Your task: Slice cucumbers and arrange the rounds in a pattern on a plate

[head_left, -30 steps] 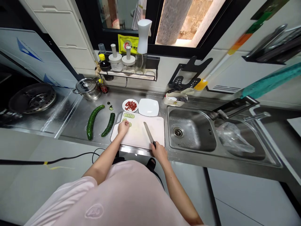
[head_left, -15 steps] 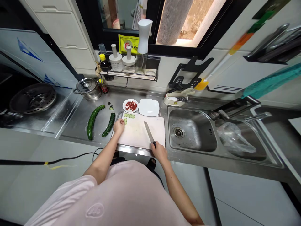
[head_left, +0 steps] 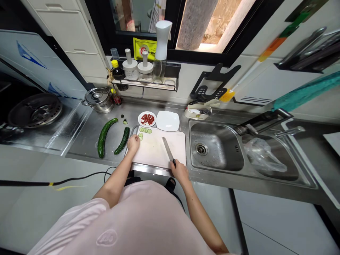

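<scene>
Stainless steel kitchen table (head_left: 87,136): one round plate (head_left: 141,119) holding chopped red pieces; one white cutting board (head_left: 156,152) bearing cucumber slices (head_left: 145,130). Left hand (head_left: 133,143) curled on board beside slices, any hold unclear; right hand (head_left: 180,171) closed around kitchen knife (head_left: 168,151). Yellow label (head_left: 145,49) unreadable.

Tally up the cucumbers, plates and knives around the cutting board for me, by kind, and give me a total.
Cucumbers: 2 (a long cucumber, a shorter cucumber)
Plates: 2 (a round plate, a square white plate)
Knives: 1 (a kitchen knife)
Total: 5
</scene>
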The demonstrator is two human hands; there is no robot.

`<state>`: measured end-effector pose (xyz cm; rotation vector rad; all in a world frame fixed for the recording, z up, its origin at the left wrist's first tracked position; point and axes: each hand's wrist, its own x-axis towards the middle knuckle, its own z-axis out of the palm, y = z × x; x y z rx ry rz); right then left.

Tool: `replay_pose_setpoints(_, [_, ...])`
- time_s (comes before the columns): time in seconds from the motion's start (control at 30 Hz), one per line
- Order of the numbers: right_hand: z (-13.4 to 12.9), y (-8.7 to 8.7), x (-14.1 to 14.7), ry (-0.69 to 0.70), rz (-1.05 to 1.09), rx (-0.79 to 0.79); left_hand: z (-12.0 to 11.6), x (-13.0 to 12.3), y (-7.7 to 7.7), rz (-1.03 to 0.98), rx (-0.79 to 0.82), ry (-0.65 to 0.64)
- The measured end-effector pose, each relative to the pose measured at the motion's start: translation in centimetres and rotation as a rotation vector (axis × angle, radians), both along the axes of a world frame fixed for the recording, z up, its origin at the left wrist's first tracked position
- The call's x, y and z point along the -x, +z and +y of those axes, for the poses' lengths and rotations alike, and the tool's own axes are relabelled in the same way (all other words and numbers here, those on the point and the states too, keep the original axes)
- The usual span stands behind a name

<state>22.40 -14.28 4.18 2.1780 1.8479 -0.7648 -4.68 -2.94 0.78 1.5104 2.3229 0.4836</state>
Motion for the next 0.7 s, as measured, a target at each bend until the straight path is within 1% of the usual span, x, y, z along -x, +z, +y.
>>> replay_pose_setpoints(0.17, [0.0,-0.1,-0.1,0.000,0.007,-0.007,-0.1,-0.1,-0.3,-0.013,-0.038,0.004])
replay_pose_setpoints(0.3, [0.1,0.0,-0.1,-0.009,0.008,0.001,0.5,-0.9,-0.1,-0.046,-0.075,-0.015])
replay_pose_setpoints(0.4, [0.0,0.0,-0.1,-0.013,0.011,-0.003,1.6,-2.0,0.0,-0.061,-0.089,-0.087])
replay_pose_setpoints(0.53, [0.0,0.0,-0.1,-0.014,0.012,-0.010,3.5,-3.6,0.2,-0.037,-0.086,-0.240])
replay_pose_setpoints(0.6, [0.1,0.0,-0.1,-0.019,0.009,-0.004,4.3,-4.2,0.3,0.001,-0.042,-0.302])
replay_pose_setpoints(0.7, [0.1,-0.1,-0.1,-0.026,0.010,0.004,5.2,-4.8,0.4,0.075,0.034,-0.337])
